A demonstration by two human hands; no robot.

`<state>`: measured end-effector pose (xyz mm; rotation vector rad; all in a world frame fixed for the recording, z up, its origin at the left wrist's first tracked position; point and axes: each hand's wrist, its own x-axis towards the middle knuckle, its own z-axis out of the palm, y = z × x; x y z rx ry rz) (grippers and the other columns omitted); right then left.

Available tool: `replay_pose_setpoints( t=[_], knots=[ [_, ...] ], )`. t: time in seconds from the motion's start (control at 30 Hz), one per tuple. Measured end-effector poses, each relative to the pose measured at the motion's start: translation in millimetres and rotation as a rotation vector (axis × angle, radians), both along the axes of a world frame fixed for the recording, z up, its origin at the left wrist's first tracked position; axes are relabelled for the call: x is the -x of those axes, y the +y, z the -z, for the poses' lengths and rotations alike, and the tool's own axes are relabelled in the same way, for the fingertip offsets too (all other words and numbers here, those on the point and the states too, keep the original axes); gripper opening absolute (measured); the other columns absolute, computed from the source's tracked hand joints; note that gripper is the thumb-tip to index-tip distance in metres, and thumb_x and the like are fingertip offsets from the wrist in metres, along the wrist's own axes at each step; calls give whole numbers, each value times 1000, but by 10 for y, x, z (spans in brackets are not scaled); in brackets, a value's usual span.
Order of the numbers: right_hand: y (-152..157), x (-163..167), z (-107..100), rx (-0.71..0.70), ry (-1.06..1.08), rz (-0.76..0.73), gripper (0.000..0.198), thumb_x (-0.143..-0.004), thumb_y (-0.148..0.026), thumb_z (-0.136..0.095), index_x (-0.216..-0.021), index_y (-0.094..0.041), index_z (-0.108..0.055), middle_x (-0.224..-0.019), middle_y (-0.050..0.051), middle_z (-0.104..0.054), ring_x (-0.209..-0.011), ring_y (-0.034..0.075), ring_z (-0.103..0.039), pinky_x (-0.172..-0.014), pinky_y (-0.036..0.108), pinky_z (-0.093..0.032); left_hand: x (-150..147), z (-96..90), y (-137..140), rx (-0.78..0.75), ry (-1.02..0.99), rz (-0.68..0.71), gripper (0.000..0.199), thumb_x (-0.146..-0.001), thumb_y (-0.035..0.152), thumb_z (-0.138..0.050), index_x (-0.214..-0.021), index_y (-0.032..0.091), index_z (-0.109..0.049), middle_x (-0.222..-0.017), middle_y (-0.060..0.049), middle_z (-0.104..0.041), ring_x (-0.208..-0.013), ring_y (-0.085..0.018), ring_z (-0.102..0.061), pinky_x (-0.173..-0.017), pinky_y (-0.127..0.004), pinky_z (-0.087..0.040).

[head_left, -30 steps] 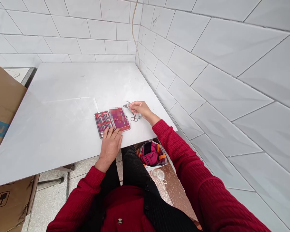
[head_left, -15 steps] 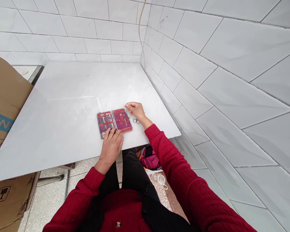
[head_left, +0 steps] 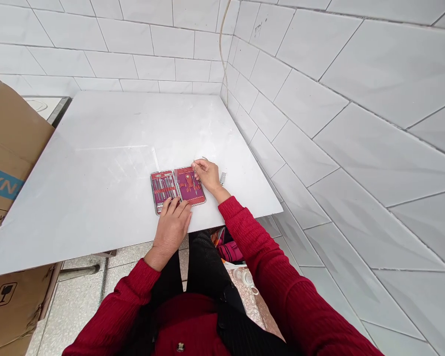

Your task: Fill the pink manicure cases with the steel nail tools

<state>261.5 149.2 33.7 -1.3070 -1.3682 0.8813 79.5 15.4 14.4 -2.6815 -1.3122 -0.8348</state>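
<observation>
A manicure set case (head_left: 198, 200) lies unfolded on the white table. Slim metal tools (head_left: 163, 185) fill its left half, and red straps hold several more on the purple lining of the right half. My left hand (head_left: 172, 222) rests over the case's near edge, fingers stretched out and lying on it. At the right half's far corner, my right hand (head_left: 206, 174) is closed in a pinch on a thin metal manicure tool, mostly hidden by the fingers. A small silver piece, perhaps a nail clipper (head_left: 223, 178), lies right of that hand. Another metal tip (head_left: 204, 158) shows just behind it.
The white table (head_left: 111, 118) meets tiled walls at the back and right. Cardboard boxes (head_left: 11, 128) stand at the left and below the table. Pink bags (head_left: 230, 251) and a clear lidded container (head_left: 246, 278) are beneath the right side.
My right hand has shifted slightly right and toward me, its pinch still at the case's corner. The dark scissor loops beside it are now hidden, and a silver piece shows beyond the wrist.
</observation>
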Motion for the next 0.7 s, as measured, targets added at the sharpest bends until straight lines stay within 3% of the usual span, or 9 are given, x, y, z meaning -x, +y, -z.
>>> replay_pose_setpoints(
  t=[0.2,0.5,0.7],
  knots=[
    [-21,-8,47,-9,-35,-4,38,-94,-60,-60,-81,-25,-64,-66,-3,-61,-61,14,-61,-64,28,-56,-1,5,1,-1,-6,-4,32,-105,21,-45,-124,21,-71,-129,-10,-73,-132,-33,-58,-119,-59,-40],
    [-23,-16,89,-52,-40,14,28,-96,-49,-60,-82,-25,-67,-67,-2,-62,-63,16,-62,-74,37,-61,-7,-6,-1,-23,1,-8,31,-105,21,-45,-123,19,-71,-128,-9,-73,-130,-33,-59,-118,-58,-41],
    [-46,-13,81,-32,-76,2,31,-95,-55,-62,-88,-26,-70,-70,-1,-63,-67,17,-64,-76,38,-61,-1,7,0,-50,29,-11,31,-106,21,-46,-123,18,-71,-128,-9,-73,-129,-33,-60,-117,-57,-42]
  ],
)
